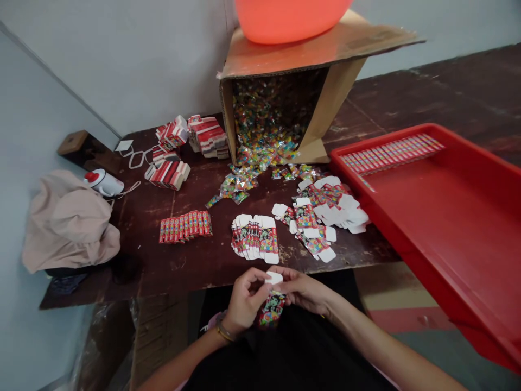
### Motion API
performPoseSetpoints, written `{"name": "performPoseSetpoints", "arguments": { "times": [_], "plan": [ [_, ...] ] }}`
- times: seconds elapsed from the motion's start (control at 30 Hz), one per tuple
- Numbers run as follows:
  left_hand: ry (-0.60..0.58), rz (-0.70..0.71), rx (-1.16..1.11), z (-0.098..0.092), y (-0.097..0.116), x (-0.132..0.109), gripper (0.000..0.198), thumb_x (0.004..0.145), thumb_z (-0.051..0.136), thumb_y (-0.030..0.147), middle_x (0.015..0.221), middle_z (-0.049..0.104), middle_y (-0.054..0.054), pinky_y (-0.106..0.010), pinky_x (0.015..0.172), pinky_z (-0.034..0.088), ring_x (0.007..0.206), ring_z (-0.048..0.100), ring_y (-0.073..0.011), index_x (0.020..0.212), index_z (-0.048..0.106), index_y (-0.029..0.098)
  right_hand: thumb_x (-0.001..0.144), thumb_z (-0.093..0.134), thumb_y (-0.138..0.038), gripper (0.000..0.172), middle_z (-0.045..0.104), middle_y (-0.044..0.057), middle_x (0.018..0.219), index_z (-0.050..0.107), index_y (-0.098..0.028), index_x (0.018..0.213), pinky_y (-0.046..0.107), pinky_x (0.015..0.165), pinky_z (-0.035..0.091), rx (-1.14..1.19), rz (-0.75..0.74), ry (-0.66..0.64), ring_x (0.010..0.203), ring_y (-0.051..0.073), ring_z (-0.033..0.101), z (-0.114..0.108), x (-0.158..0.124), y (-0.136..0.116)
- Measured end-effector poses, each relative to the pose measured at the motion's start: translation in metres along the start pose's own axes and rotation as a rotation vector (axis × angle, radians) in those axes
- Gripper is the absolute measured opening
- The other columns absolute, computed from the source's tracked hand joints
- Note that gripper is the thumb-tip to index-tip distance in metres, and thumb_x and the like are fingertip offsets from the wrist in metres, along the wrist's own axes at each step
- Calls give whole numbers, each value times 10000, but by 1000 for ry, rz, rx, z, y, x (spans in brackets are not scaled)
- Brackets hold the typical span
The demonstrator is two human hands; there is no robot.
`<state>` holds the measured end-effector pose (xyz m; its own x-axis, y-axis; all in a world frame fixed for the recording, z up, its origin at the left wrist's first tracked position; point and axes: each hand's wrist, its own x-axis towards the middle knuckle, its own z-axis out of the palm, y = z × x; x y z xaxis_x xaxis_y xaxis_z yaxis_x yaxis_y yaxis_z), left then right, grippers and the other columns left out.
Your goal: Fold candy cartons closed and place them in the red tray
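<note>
Candy carton [272,311] is pinched between fingers and thumbs of your left hand [243,302] and right hand [304,291], white end flap [274,277] showing, near overlapping cartons [268,241].

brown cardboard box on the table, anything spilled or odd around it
Small clear plastic packets with multicoloured contents lie strewn from the open mouth of the brown cardboard box onto the dark red-brown table. They look untidy compared with the lined-up red printed cartons, though that may be deliberate.

A packing workshop is suggested by a carton [344,98] of bright packets [266,130] beyond the hands [243,303] and, rightward, a tray [443,217] of boxes [393,153]
</note>
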<state>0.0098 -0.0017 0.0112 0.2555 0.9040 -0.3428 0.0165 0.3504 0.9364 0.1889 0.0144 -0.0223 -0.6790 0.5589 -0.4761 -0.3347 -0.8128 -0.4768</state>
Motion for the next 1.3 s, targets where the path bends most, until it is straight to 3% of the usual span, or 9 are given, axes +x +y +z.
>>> {"name": "performPoseSetpoints", "arguments": {
  "times": [0.17,0.33,0.53,0.73,0.87,0.97,1.07,1.23,1.3],
  "plan": [
    [-56,-400,-564,-10,0,-6,818,654,581,186,888,653,-30,-286,685,467,727,623,-169,1405,257,215,713,760,-428,323,588,-17,682,666,-140,825,176,480,402,-429,-179,43,541,75,483,35,5,-12],
    [-143,-465,-699,-22,-2,-11,729,681,567,201,1081,640,-105,-364,723,496,828,660,-243,1377,352,209,914,459,-535,500,580,7,642,701,-146,713,205,486,391,-719,-330,42,528,96,482,53,7,-19],
    [-302,-422,-625,-34,-5,-16,616,712,658,294,1056,651,-130,-351,743,501,890,662,-273,1290,490,166,865,611,-406,266,677,49,843,742,-189,947,284,695,489,-954,-401,102,727,160,610,48,10,-23],
    [-219,-416,-356,-37,-8,-18,616,696,723,248,978,659,-37,-171,546,390,546,517,-47,1280,528,229,913,564,-319,229,592,77,1194,690,-279,1101,446,1006,374,-1334,-579,-119,1142,241,501,45,-6,-26],
    [-102,-257,-405,-38,2,-7,481,718,705,288,963,656,-64,-229,691,463,728,589,-127,1169,588,169,857,638,-353,541,380,103,1420,454,-286,1362,449,1059,336,-1105,-545,19,1287,260,382,43,-5,-1],
    [100,-31,-380,-50,16,4,355,734,694,271,1003,646,-66,-277,807,473,901,595,-184,1061,592,179,844,635,-413,649,575,101,1150,341,-250,1399,339,801,523,-726,-448,77,977,206,600,38,8,9],
    [91,39,-156,-70,24,13,307,721,717,268,947,645,-39,-234,741,469,849,585,-163,983,588,176,877,573,-428,339,603,13,781,565,-193,1121,247,575,492,-686,-422,98,634,138,579,33,24,-17],
    [-229,-94,60,-84,18,32,396,653,780,289,883,662,-45,-267,757,484,803,596,-165,985,641,124,885,563,-304,153,640,8,806,629,-167,860,241,708,481,-1234,-523,-11,746,140,601,39,71,-99],
    [-186,-139,-19,-78,12,40,379,664,768,336,850,657,-59,-287,708,513,784,608,-176,943,647,108,896,543,-285,148,653,48,931,622,-166,934,278,804,471,-1459,-630,303,858,165,608,42,105,-124]
  ]
}}
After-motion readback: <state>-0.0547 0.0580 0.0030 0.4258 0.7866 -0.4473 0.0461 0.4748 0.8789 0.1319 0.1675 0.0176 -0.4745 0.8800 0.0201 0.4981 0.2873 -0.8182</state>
